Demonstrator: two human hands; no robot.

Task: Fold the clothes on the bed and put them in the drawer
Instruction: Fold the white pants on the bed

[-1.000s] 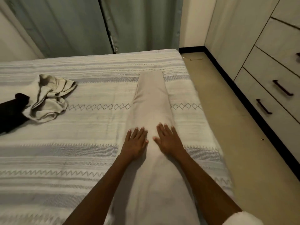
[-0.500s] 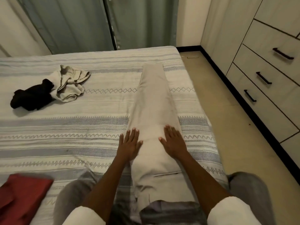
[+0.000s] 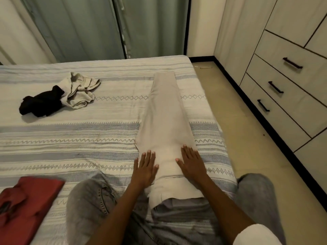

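Note:
A pair of beige trousers (image 3: 164, 121) lies folded lengthwise on the striped bed (image 3: 79, 138), legs pointing away from me. My left hand (image 3: 146, 167) rests flat with straight fingers on the trousers' left edge near the waist. My right hand (image 3: 192, 160) lies flat on the right side of the same part. A crumpled beige garment (image 3: 80, 91) and a black garment (image 3: 42, 101) lie together at the far left of the bed. A red garment (image 3: 26, 204) sits at the near left corner. Closed drawers (image 3: 283, 96) with dark handles stand on the right.
A tiled floor strip (image 3: 247, 138) runs between the bed's right edge and the drawer unit. Grey-green curtains (image 3: 106, 27) hang behind the bed. My knees in grey jeans (image 3: 86, 206) rest on the near part of the bed.
Both hands slid back along the trousers toward the waist, staying flat. The view pulled back and showed my knees and the red garment.

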